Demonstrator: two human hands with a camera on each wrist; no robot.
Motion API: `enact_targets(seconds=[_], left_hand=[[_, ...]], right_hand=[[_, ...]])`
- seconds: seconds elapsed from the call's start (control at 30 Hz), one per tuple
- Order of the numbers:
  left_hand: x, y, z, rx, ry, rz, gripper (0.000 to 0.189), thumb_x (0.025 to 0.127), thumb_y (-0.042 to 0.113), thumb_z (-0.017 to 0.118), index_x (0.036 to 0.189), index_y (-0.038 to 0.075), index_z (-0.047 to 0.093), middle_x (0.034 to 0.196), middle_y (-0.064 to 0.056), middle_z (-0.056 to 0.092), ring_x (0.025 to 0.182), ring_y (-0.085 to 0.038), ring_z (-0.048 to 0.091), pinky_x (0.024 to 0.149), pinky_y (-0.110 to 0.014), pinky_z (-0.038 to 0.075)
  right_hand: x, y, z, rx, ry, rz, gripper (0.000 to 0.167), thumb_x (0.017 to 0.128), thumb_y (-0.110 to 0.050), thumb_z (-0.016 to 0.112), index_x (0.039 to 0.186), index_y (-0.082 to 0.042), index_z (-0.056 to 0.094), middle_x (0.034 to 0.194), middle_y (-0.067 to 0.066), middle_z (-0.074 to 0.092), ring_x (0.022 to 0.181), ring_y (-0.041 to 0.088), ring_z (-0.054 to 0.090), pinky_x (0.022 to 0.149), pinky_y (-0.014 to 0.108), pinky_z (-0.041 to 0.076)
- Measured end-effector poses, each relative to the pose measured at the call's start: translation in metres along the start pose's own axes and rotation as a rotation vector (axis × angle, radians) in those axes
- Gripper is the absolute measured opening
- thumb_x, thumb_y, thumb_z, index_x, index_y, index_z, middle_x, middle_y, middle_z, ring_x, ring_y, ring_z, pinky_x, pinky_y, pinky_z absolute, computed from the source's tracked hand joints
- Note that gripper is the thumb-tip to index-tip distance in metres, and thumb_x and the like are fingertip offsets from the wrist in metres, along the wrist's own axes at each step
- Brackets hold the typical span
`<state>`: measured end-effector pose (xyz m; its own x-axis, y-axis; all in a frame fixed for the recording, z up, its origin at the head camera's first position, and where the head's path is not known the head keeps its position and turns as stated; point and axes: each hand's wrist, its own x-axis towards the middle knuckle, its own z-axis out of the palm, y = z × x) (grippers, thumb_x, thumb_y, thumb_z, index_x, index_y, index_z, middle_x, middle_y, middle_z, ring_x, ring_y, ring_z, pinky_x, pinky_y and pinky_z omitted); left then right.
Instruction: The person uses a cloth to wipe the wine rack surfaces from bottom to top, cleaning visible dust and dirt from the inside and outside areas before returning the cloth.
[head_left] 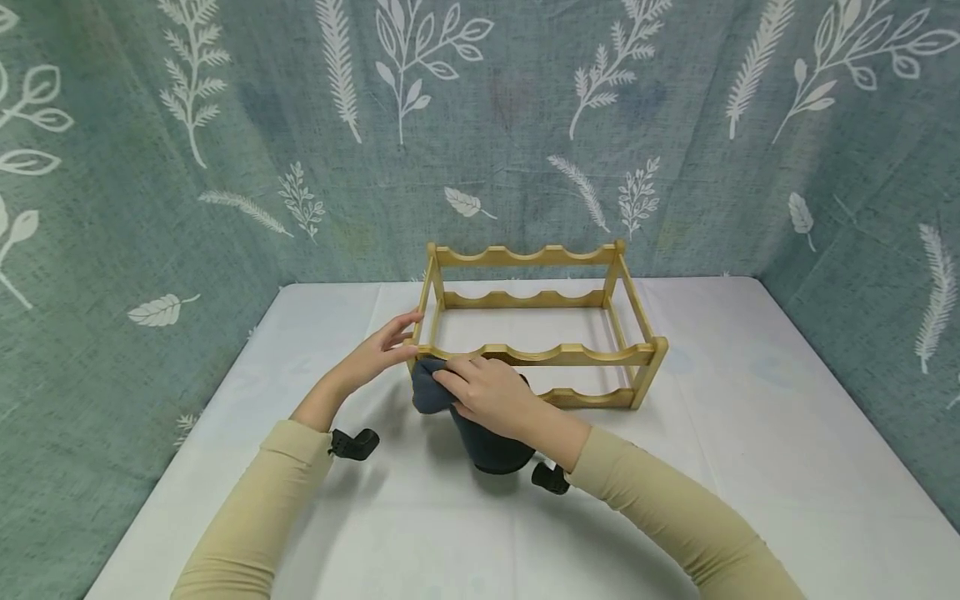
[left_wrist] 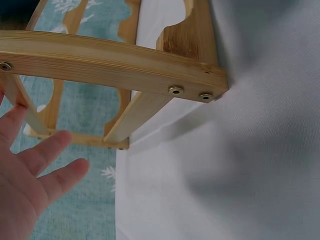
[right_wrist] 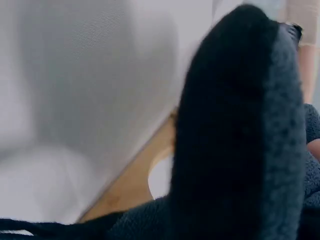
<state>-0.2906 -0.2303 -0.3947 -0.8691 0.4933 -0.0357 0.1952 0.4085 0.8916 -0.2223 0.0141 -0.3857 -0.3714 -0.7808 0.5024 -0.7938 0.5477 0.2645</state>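
A light wooden rack (head_left: 600, 358) with scalloped rails, like a wine rack, stands on the white-covered table. My right hand (head_left: 491, 396) holds a dark blue-grey cloth (head_left: 431, 388) against the front top rail near its left end. The rest of the cloth hangs below the hand and hides part of the lower front rail. In the right wrist view the fuzzy cloth (right_wrist: 285, 130) fills much of the picture. My left hand (head_left: 375, 357) is at the rack's front left corner, fingers spread and mostly straight, fingertips right at the side rail (left_wrist: 115, 62).
A green-blue curtain (head_left: 480, 108) with white leaf prints rises behind the rack and along both sides. White table cloth (head_left: 750, 400) extends to the right and in front. A small black wrist camera (head_left: 356, 444) sits at the left sleeve, another (head_left: 551, 478) at the right.
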Motion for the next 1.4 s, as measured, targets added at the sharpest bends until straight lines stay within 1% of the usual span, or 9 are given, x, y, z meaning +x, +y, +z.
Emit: enact_targets(seconds=[0.1,0.2,0.43,0.6,0.8,1.0,1.1,1.23,1.4], left_hand=[[-0.001,0.001,-0.001,0.0,-0.001,0.0,0.06,0.095,0.029,0.048,0.146,0.019,0.019,0.154,-0.004,0.005,0.137,-0.038,0.014,0.103,-0.062,0.022],[0.0,0.001,-0.001,0.0,-0.002,0.0,0.06,0.095,0.03,0.048,0.146,0.019,0.019,0.154,-0.004,0.005,0.137,-0.038,0.014,0.103,-0.062,0.022],[0.001,0.001,-0.001,0.004,-0.004,0.006,0.061,0.094,0.03,0.049,0.146,0.02,0.019,0.154,-0.005,0.007,0.137,-0.038,0.014,0.104,-0.06,0.022],[0.002,0.0,0.0,-0.002,-0.007,0.002,0.061,0.094,0.031,0.05,0.146,0.021,0.019,0.154,-0.004,0.008,0.138,-0.036,0.014,0.105,-0.059,0.022],[0.001,0.0,0.001,-0.009,0.001,0.002,0.061,0.094,0.029,0.05,0.146,0.019,0.02,0.154,-0.005,0.008,0.137,-0.036,0.015,0.105,-0.059,0.022],[0.0,-0.002,0.001,-0.01,-0.001,0.003,0.061,0.094,0.029,0.049,0.146,0.019,0.019,0.154,-0.005,0.007,0.138,-0.036,0.014,0.105,-0.058,0.022],[-0.001,-0.001,0.001,-0.014,0.002,0.005,0.061,0.094,0.029,0.049,0.146,0.019,0.019,0.154,-0.005,0.007,0.138,-0.037,0.013,0.105,-0.058,0.022],[-0.002,0.0,0.001,-0.023,0.001,0.012,0.06,0.094,0.028,0.049,0.146,0.019,0.019,0.154,-0.004,0.006,0.137,-0.037,0.013,0.105,-0.058,0.022],[-0.001,0.001,0.001,-0.015,-0.004,0.015,0.06,0.095,0.027,0.049,0.146,0.019,0.019,0.154,-0.004,0.006,0.137,-0.037,0.013,0.105,-0.058,0.022]], right_hand=[[0.007,-0.004,0.005,-0.028,0.01,0.016,0.04,0.08,-0.024,0.07,0.115,-0.011,0.059,0.106,0.005,0.059,0.089,0.018,0.062,0.075,0.025,0.052],[0.008,-0.005,0.006,-0.041,0.018,0.049,0.039,0.079,-0.024,0.071,0.114,-0.01,0.059,0.105,0.006,0.059,0.086,0.018,0.062,0.074,0.025,0.052],[-0.007,0.004,0.001,-0.052,0.006,0.071,0.041,0.077,-0.024,0.073,0.113,-0.01,0.059,0.104,0.007,0.058,0.083,0.019,0.06,0.071,0.027,0.052],[-0.029,0.016,-0.008,-0.045,-0.011,0.104,0.042,0.075,-0.021,0.075,0.112,-0.009,0.059,0.104,0.008,0.058,0.084,0.021,0.06,0.073,0.028,0.052],[-0.059,0.03,-0.019,-0.068,-0.027,0.15,0.044,0.074,-0.022,0.076,0.113,-0.009,0.06,0.106,0.009,0.058,0.084,0.023,0.061,0.07,0.03,0.053],[-0.096,0.047,-0.036,-0.042,-0.01,0.224,0.047,0.069,-0.017,0.08,0.111,-0.006,0.061,0.103,0.011,0.059,0.086,0.026,0.062,0.07,0.034,0.054],[-0.113,0.056,-0.044,-0.034,-0.021,0.271,0.049,0.068,-0.015,0.081,0.112,-0.005,0.061,0.103,0.013,0.059,0.087,0.027,0.061,0.071,0.035,0.054],[-0.135,0.065,-0.054,-0.036,-0.035,0.331,0.051,0.066,-0.013,0.081,0.112,-0.003,0.061,0.105,0.014,0.058,0.084,0.028,0.061,0.067,0.037,0.053],[-0.159,0.074,-0.063,-0.044,-0.011,0.388,0.052,0.065,-0.008,0.081,0.111,0.001,0.059,0.102,0.017,0.057,0.08,0.03,0.06,0.062,0.04,0.052]])
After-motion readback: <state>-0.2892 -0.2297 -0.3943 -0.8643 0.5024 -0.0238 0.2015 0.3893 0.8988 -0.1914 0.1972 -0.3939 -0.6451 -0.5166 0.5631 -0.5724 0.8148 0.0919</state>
